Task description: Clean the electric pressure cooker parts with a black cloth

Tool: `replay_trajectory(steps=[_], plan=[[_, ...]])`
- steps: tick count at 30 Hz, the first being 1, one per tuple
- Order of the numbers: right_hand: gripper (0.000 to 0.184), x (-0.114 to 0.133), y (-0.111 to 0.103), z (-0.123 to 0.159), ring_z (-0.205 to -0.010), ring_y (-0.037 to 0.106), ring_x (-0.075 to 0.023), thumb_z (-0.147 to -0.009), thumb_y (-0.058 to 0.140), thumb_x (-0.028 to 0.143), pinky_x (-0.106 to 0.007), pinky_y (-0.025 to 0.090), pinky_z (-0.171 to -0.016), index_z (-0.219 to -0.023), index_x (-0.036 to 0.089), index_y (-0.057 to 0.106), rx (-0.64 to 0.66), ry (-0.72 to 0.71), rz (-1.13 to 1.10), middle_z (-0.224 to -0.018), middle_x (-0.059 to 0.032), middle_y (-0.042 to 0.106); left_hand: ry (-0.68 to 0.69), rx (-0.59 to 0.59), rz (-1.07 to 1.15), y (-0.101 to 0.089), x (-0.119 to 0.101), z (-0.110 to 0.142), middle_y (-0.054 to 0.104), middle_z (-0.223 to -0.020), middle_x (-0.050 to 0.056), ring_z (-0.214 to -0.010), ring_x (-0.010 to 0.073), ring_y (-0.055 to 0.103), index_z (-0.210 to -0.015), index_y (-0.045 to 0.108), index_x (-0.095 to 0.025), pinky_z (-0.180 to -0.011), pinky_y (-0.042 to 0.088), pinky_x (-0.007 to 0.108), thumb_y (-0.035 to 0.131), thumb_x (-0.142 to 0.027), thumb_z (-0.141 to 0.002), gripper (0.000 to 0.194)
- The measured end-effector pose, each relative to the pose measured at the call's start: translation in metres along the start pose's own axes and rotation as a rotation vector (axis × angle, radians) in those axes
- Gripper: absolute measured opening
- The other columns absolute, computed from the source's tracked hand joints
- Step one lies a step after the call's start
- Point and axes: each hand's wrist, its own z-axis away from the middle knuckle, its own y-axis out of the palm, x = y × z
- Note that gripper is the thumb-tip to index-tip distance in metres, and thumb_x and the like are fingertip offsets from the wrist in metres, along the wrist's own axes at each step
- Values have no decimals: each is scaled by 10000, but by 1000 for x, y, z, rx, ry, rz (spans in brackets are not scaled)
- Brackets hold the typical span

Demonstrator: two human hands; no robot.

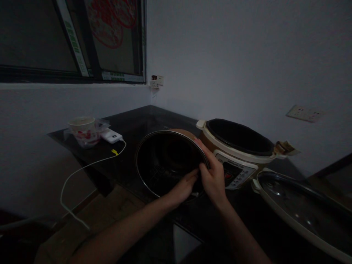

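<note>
A dark-lined inner pot [156, 170] of a rice cooker is tilted on its side above the black table, its mouth facing me. My right hand [211, 168] grips its right rim, thumb inside and fingers around the outer wall. Inside the mouth, my left hand [185, 187] lies with fingers stretched along the inner right wall, close to my right thumb. Whether anything small lies under those fingers is hidden. Just behind stands the cooker body [239, 156], a white and brown housing with a button panel and its top uncovered.
A cooker lid [299, 209] with a pale rim leans at the right. On the black table [137, 117], a bowl in a plastic bag [84, 128] stands near a white device [111, 135] with a trailing cable [82, 168]. Wall sockets [304, 113] are behind.
</note>
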Motion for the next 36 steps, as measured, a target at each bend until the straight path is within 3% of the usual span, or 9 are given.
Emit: replay_trajectory(steps=[5,9,12,15,18,24,27,31,36], plan=[[716,-1,1,10,-1352,414,-183,-714,384,-4,-452,253,-1173,-1337,318,527,-41,8,16,-1402,52,519,85,-184,295,25,-15,-18,488,-1432,119,-1343,258,413,-1331,483,-124,-1145,286,439,397,-297,-918,456],[696,0,1,9,-1339,432,-184,-723,390,-1,-433,288,-1160,-1334,298,534,-77,9,43,-1402,32,523,87,-50,29,18,-18,5,440,-1469,118,-1371,229,378,-1351,459,-116,-1164,263,405,357,-276,-933,459],[671,1,2,7,-1332,442,-181,-744,386,-1,-424,309,-1150,-1330,288,538,-84,-4,57,-1397,21,530,79,42,-346,7,-12,37,413,-1491,98,-1372,187,377,-1402,399,-132,-1165,271,383,347,-115,-875,530],[673,1,2,7,-1338,434,-180,-756,382,-5,-443,293,-1153,-1336,304,528,-58,-15,74,-1399,27,526,50,121,-819,-14,-2,64,383,-1504,123,-1396,197,332,-1433,351,-114,-1168,260,418,377,-35,-803,636],[680,1,1,7,-1346,424,-189,-765,379,-4,-480,280,-1153,-1346,324,512,-43,-16,92,-1402,33,523,31,186,-1199,-48,5,74,440,-1461,153,-1368,233,382,-1387,439,-122,-1145,298,444,431,-84,-837,552],[660,-1,4,7,-1341,430,-183,-780,393,-2,-445,289,-1155,-1347,313,514,-50,5,95,-1404,25,523,-23,186,-1638,-114,-4,48,462,-1395,265,-1346,318,399,-1278,562,-17,-1145,261,465,511,-171,-858,450],[652,-3,6,7,-1332,442,-168,-784,396,-9,-409,308,-1151,-1338,311,523,-75,-3,67,-1399,29,528,-60,148,-1647,-114,-2,36,433,-1402,287,-1358,340,369,-1279,550,16,-1148,233,491,496,-147,-860,453],[605,-4,9,9,-1319,458,-169,-823,409,8,-405,320,-1145,-1330,314,531,-100,-14,48,-1391,28,537,-46,217,-1518,-86,6,37,489,-1411,178,-1339,253,425,-1332,529,-103,-1144,277,411,490,-202,-875,469],[494,-5,8,14,-1298,485,-173,-891,448,82,-400,354,-1123,-1311,322,549,-164,21,35,-1365,21,564,-60,156,-794,-37,1,38,456,-1458,89,-1369,176,382,-1384,464,-157,-1166,234,397,385,-141,-876,515]])
